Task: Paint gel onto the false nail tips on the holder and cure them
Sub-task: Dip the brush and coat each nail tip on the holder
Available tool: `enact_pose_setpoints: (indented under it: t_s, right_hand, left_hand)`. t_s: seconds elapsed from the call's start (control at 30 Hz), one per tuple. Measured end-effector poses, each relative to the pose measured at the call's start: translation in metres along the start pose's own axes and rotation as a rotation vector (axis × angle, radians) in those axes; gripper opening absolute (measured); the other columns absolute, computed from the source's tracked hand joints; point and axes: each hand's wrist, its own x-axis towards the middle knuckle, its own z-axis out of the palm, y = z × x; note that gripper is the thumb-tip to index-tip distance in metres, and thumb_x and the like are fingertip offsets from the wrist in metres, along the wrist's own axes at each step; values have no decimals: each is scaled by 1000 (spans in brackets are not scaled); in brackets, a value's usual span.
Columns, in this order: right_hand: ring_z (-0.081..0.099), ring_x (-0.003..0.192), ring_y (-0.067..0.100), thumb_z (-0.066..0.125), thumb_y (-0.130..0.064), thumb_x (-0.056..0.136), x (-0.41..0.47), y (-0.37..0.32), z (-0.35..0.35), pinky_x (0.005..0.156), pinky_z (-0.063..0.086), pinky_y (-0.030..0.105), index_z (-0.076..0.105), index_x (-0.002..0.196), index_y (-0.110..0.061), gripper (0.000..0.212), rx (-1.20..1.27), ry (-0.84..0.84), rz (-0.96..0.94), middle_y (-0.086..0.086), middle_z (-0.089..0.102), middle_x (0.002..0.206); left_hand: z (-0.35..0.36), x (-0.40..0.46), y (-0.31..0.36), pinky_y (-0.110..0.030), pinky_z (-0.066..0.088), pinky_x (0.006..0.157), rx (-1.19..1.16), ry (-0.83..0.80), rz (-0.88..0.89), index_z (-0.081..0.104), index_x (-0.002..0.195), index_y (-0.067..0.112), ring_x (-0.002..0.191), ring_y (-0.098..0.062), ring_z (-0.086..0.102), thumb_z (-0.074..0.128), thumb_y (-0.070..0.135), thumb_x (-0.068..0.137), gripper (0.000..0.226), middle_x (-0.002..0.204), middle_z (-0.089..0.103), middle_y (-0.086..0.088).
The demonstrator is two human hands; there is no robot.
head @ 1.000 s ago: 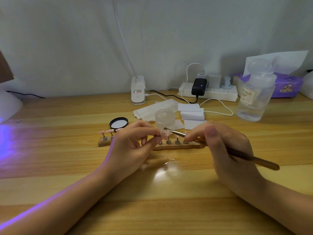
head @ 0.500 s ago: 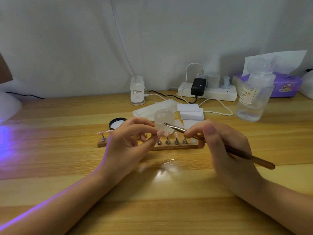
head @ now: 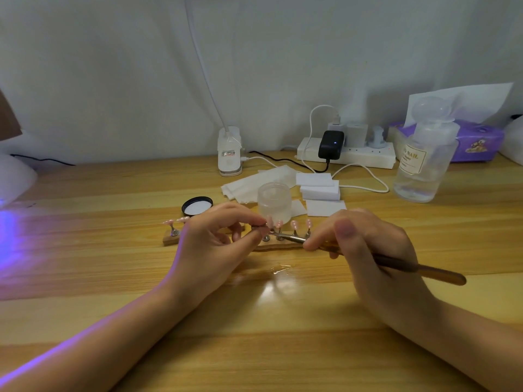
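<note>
Compared with half a second ago, the brush (head: 396, 264) has been lowered: its metal ferrule, earlier raised in front of the frosted jar (head: 274, 202), is now laid low across the stems of the holder (head: 278, 246), its tip brought to the fingertips of the left hand (head: 215, 247). The black-rimmed lid (head: 197, 206), earlier partly hidden by that hand, is now seen whole.

The left hand is curled, thumb and forefinger pinched together on a small piece at the holder's row; whether it is a nail tip or its stem cannot be told. The right hand (head: 365, 256) is closed round the brush, a slim brown glossy handle with a rounded end.

The holder is a narrow wooden strip lying on the counter (head: 283, 335) between the hands, set with short metal stems. Glossy pink oval nail tips (head: 294, 223) are carried upright on the stems; two more (head: 169, 221) are seen at the strip's left end.

Behind, flat white wipes (head: 319, 189) are stacked beside the squat, translucent jar. A clear plastic bottle (head: 424, 165) with a domed cap is placed at the right. The counter is of pale, varnished wood with a long grain, washed with violet light at the left.
</note>
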Motion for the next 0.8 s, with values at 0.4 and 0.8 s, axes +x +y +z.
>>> enact_pose_setpoints:
  t_s: [0.4, 0.8]
  right_hand:
    - [56, 74, -10, 28, -42, 96, 0, -1, 1, 69, 40, 11, 62, 76, -26, 43, 19, -19, 77, -20, 59, 75]
    - [56, 70, -11, 29, -41, 94, -1, -3, 2, 69, 38, 6, 63, 76, -23, 43, 38, -18, 108, -15, 62, 74]
  left_hand:
    - [1, 0, -2, -25, 42, 50, 29, 1, 9, 72, 83, 17, 60, -18, 49, 72, 7, 72, 15, 76, 67, 3]
    - [0, 0, 0, -33, 43, 51, 23, -7, -8, 71, 83, 21, 62, -16, 50, 70, 16, 72, 12, 78, 66, 5]
